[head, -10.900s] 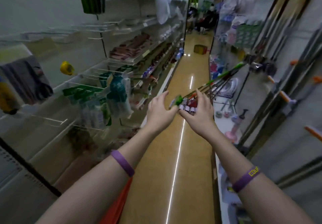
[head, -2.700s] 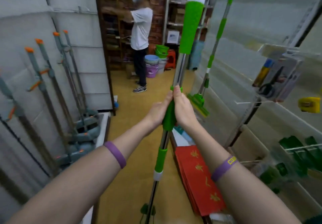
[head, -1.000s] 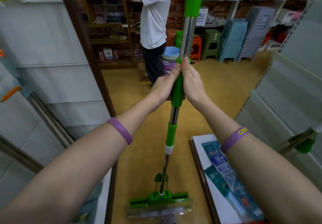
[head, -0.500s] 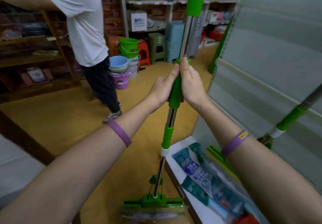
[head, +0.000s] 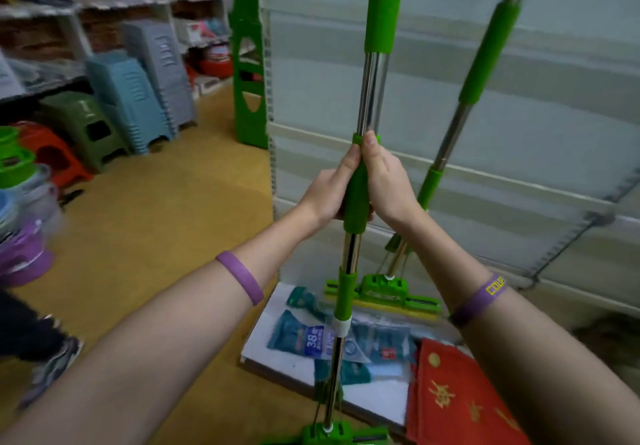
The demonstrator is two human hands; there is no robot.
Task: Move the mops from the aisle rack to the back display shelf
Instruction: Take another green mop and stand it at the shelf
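Head view, held mop (head: 371, 94): round polished steel pole with matt green grip sleeves and green plastic collars. Its flat green plastic head shows at the near bottom edge.
Held mop, axis: long axis close to upright, head down by the floor. The handle end runs out of the top of the frame, leaning slightly right.
Held mop, place: in front of the back display shelf (head: 519, 126), just left of the second mop (head: 450, 133).
Left hand (head: 329, 195): fingers curled round the middle green sleeve from the left, thumb lying up along it.
Right hand (head: 388, 185): wrapped round the same sleeve from the right, level with the left hand, thumb tip at the top collar.
Second mop: same build, its pole leaning against the shelf panel with the top tilted right. Its green head, with a yellow strip, rests on the shelf's white base board.
Mops counted: two.
Back display shelf: pale grey flat panels with horizontal ribs.
Wristbands (head: 240, 282): two, smooth and purple, one on each forearm.
Packets (head: 304, 333): several glossy blue ones lying on the base board.
Red mat (head: 450, 392): gold characters, near right.
Stools (head: 128, 98): ribbed plastic stacks, far left.
Floor (head: 156, 219): smooth, tan-yellow.
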